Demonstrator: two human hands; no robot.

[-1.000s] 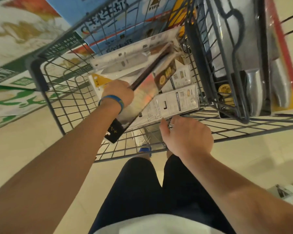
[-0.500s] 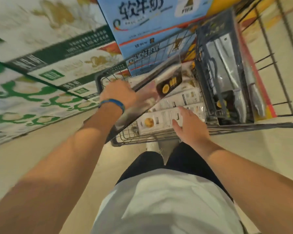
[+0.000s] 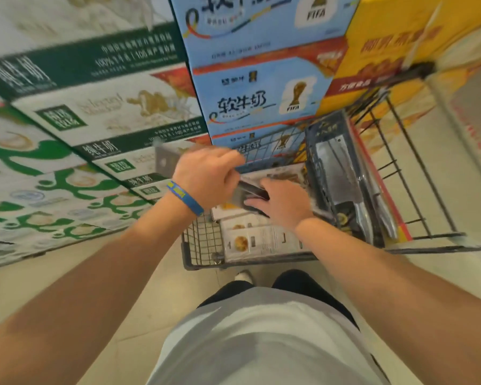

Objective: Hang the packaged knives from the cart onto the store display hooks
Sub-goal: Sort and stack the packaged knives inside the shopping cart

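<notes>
Fingers of the left hand (image 3: 206,176) are curling tight round one packaged knife (image 3: 252,190), clamping its upper part and holding it tilted just above the cart (image 3: 200,263). A blue wristband (image 3: 185,197) is sitting on that wrist. The right hand (image 3: 285,204) is reaching in from the other side, its fingers lying fairly straight and slightly apart, touching the dark lower end of the same package without closing round it. Motion blur is smearing the package, so its print is not readable.

Below the two hands, several flat knife packs (image 3: 261,241) are lying stacked in the near part of the cart, pale backing cards facing up. To their right, a tall dark pack (image 3: 331,162) with steel blades showing through clear plastic is standing on end against the wire side.

Beyond the cart, stacked boxes are rising like a wall: green-and-white cartons (image 3: 95,107) on the left, blue cartons (image 3: 261,98) with a trophy logo in the middle, yellow cartons (image 3: 386,51) on the right. The person is standing close against the near rim on a pale tiled floor (image 3: 39,287).
</notes>
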